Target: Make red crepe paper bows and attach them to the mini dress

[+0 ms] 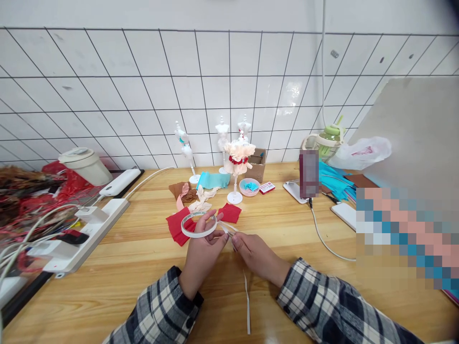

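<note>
Left fingers [220, 242] and right fingers [242, 242] pinch the strip [247, 306]; its long tail runs bodyward, nearer the right; the roll [196, 234] rings the left.

Craft workshop: mannequins [222, 135], cloth scraps [230, 213]

A person's left hand [204, 242] and right hand [261, 254] partly hide a narrow white ribbon [247, 308] between them; dark-and-cream plaid sleeves [158, 306] run out of frame below. Pixelation masks the light-wood bench [136, 272] at right; print on a red-and-white box [267, 188] is illegibly small.
</note>
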